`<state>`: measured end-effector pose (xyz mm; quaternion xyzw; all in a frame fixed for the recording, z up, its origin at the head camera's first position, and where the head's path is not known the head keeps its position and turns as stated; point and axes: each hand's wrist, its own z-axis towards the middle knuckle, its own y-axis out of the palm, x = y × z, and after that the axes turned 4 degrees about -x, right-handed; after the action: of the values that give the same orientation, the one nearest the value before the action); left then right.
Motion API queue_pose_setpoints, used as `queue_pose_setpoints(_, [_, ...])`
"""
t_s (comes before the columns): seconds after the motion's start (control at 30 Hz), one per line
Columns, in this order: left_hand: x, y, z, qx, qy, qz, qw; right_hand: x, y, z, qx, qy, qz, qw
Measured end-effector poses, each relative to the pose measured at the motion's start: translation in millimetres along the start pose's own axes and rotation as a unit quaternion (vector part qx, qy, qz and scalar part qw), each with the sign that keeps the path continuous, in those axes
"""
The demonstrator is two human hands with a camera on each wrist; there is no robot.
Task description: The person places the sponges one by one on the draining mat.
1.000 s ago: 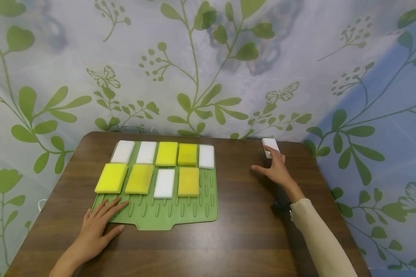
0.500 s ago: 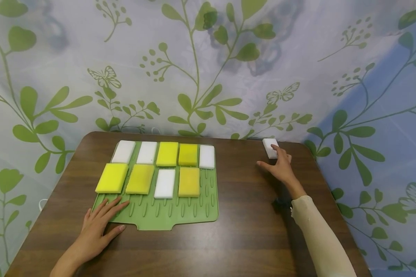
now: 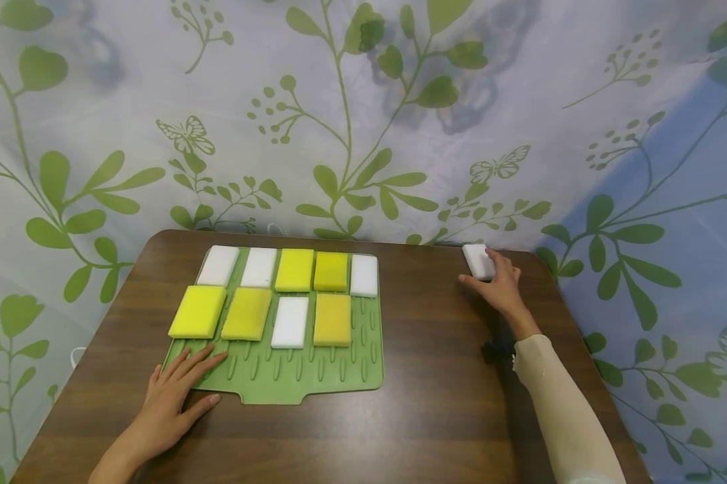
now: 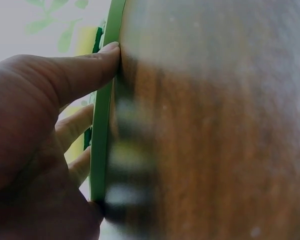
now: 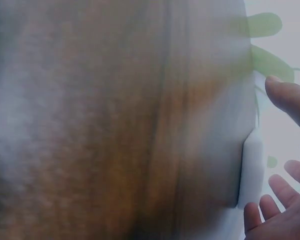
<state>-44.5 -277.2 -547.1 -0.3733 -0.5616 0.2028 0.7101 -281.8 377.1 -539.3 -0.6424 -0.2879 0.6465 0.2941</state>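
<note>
A white sponge block [image 3: 478, 262] lies near the back edge of the table, at the right. My right hand [image 3: 499, 286] is at its right front side, thumb spread apart and fingers lightly bent. In the right wrist view the fingertips [image 5: 251, 216] are right at the near end of the white block [image 5: 251, 170], with a wide gap to the thumb. My left hand [image 3: 164, 407] rests spread at the front left corner of a green ribbed mat [image 3: 273, 388]. White blocks [image 3: 289, 323] and yellow sponges [image 3: 197, 312] lie on that mat in two rows.
The brown wooden table [image 3: 424, 376] meets a leaf-patterned cloth wall [image 3: 351, 121] at the back. A small dark object [image 3: 496, 349] shows beside my right wrist. The mat has a tab [image 3: 271, 398] at its front edge.
My right hand has shifted right around the white block, leaving more of its top in sight. My left hand and the sponges on the mat stay put; the head view has shifted slightly.
</note>
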Motion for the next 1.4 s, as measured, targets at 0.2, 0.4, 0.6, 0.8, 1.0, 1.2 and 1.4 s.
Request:
queue_pose_setpoints(0.2, [-0.1,0.1,-0.7,0.001,-0.001,0.000,1.0000,0,1,5.9,0.023,0.016,-0.006,0.9996])
queue_pose_setpoints(0.4, [0.3,-0.1,-0.5,0.002,0.000,0.002,1.0000,-1,0,10.1,0.041,0.021,-0.014,0.9988])
queue_pose_setpoints(0.6, [1.0,-0.5,0.1,0.004,0.004,0.000,1.0000,1,-5,14.3,0.054,0.023,-0.014,0.9982])
queue_pose_setpoints(0.8, [0.6,-0.3,-0.3,0.004,0.004,0.000,1.0000,5,-7,18.3,0.029,0.033,-0.012,0.9990])
queue_pose_setpoints(1.0, [1.6,-1.8,-0.6,0.003,0.000,-0.001,1.0000,7,-2,19.9,0.007,0.015,-0.013,0.9998])
queue_pose_setpoints(1.2, [2.3,-3.6,0.7,0.002,0.001,0.002,1.0000,0,-1,18.8,-0.027,0.010,0.009,0.9995])
queue_pose_setpoints(1.4, [2.5,-2.7,0.4,-0.003,-0.002,0.002,1.0000,-2,-3,24.8,-0.065,0.003,-0.016,0.9977])
